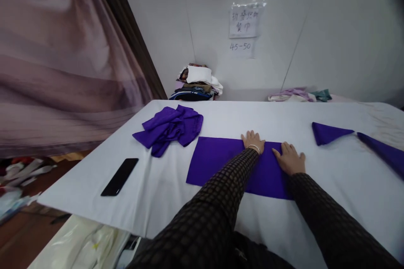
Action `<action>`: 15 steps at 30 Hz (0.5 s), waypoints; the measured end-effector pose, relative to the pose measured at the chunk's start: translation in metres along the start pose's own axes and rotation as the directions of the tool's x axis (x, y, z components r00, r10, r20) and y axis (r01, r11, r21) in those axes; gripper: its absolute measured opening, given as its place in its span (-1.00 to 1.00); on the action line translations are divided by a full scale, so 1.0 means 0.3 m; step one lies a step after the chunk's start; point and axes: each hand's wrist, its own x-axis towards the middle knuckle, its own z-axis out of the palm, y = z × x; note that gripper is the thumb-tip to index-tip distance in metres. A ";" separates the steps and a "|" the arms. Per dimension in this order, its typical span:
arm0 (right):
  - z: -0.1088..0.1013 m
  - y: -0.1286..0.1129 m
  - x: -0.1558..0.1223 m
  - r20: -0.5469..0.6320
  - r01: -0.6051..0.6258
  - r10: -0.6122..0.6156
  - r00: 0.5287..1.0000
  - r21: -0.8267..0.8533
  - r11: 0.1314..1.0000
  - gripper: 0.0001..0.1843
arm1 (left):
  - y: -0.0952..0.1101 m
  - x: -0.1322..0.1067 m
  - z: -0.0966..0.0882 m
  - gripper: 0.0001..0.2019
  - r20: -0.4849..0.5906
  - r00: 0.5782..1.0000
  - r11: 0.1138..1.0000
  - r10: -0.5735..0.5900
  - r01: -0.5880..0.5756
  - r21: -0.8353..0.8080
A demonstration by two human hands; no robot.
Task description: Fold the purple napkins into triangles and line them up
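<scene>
Left hand (253, 140) palm-down, fingers spread on the far edge of the flat purple cloth (217, 157); right hand (291, 161) at its 2-to-3 o'clock end, fingers loosely fanned, neither gripping anything; cloth sits mid-table (265, 115), on the wearer's 12 o'clock. Should handle light, limp, not fragile, likely to slide or wrinkle if dragged; best pinched at the 10 and 2 o'clock corners; long axis roughly 9-to-3, right end tipped slightly towards 4.

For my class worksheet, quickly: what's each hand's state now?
Left hand: open, palm down on the purple cloth.
Right hand: open, palm down at its right edge.
</scene>
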 end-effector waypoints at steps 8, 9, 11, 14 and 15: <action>-0.013 -0.006 -0.012 -0.009 -0.015 0.015 1.000 0.011 1.000 -0.28 | -0.169 0.008 -0.067 -0.39 0.049 0.998 0.999 -0.048 0.048 0.014; -0.014 -0.006 -0.013 -0.012 -0.016 0.017 1.000 0.015 1.000 -0.29 | -0.203 0.009 -0.083 -0.39 0.054 0.997 0.998 -0.062 0.061 0.017; -0.016 -0.005 -0.014 -0.010 -0.020 0.020 1.000 0.021 1.000 -0.29 | -0.281 0.006 -0.116 -0.38 0.060 0.995 0.997 -0.078 0.077 0.020; -0.014 -0.002 -0.014 -0.011 -0.017 0.017 1.000 0.022 1.000 -0.29 | -0.417 -0.013 -0.165 -0.36 0.050 0.994 0.995 -0.093 0.092 0.021; -0.013 -0.001 -0.013 -0.011 -0.016 0.016 1.000 0.020 1.000 -0.30 | -0.464 -0.022 -0.181 -0.36 0.043 0.993 0.994 -0.108 0.108 0.022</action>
